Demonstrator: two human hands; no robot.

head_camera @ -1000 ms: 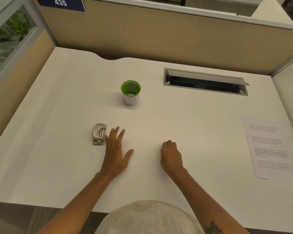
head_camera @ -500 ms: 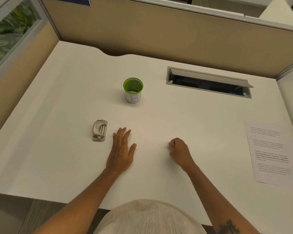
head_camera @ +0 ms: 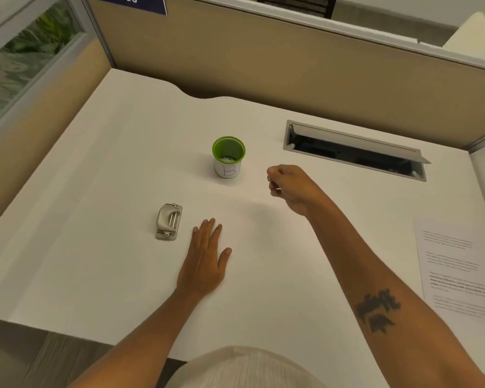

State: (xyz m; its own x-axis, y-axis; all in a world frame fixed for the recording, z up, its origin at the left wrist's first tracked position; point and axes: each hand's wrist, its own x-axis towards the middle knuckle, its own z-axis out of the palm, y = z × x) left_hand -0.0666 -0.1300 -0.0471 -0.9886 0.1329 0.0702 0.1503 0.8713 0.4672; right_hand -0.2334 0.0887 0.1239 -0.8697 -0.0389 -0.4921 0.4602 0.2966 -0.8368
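While left hand lies flat, right hand seemingly fisted near cup

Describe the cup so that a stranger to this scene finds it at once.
On the white desk, look left of the open cable tray at the back. There stands a white cup; only it has a green rim and a handwritten B.

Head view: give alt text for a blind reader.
A right hand, fingers curled, hovers beside a green-rimmed cup on a white desk. The left hand lies flat by a hole punch; a printed sheet lies far right.
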